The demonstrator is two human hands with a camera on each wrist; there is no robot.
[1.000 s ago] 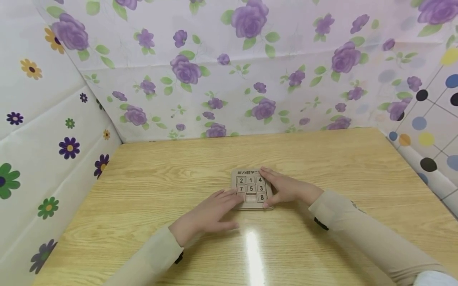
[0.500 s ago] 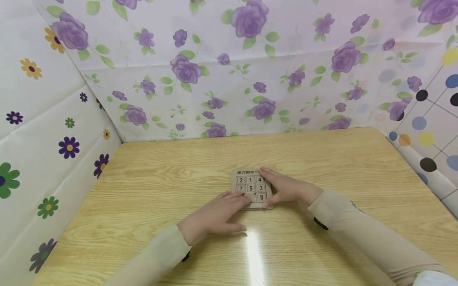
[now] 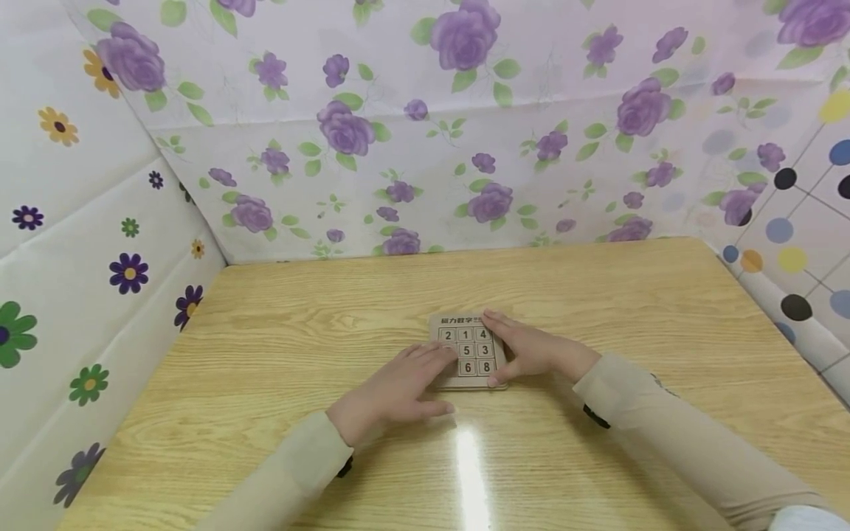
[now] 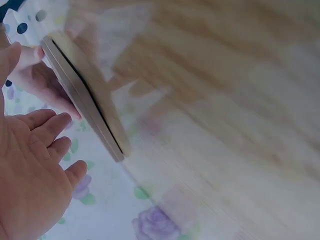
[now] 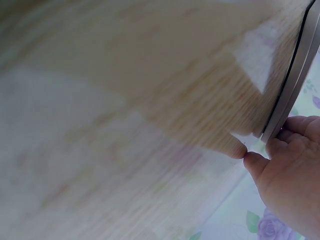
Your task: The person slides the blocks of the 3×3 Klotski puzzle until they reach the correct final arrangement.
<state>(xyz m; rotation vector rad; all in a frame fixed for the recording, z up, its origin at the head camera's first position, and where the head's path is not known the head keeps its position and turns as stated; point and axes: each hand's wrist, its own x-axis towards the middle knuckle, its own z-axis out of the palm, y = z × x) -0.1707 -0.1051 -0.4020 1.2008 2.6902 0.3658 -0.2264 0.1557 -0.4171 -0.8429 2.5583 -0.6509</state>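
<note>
- Looking at the head view, we find the number puzzle [image 3: 475,359] lying flat on the table [image 3: 299,346], about midway between its left and right edges and well short of the far edge.
- We judge that everything turns on the empty slot [image 3: 445,368] in the near-left corner of the grid: it sits directly on the near side of the square under the left hand [image 3: 403,385], and that hand is closer to it than the right hand [image 3: 531,352].
- We see no clear long axis, as the puzzle is nearly square; its printed strip faces the table's far edge.
- Our left hand is loosely spread, gripping nothing; its fingertips cover the left square of the middle row, while the thumb [image 3: 438,408] stands apart, off the puzzle's near edge.
- We cannot quite tell how firmly those fingertips press, since the left wrist view shows the puzzle nearly edge-on.
- Our right hand grips the puzzle's right side, fingers at the far-right corner and thumb at the near-right.
</note>
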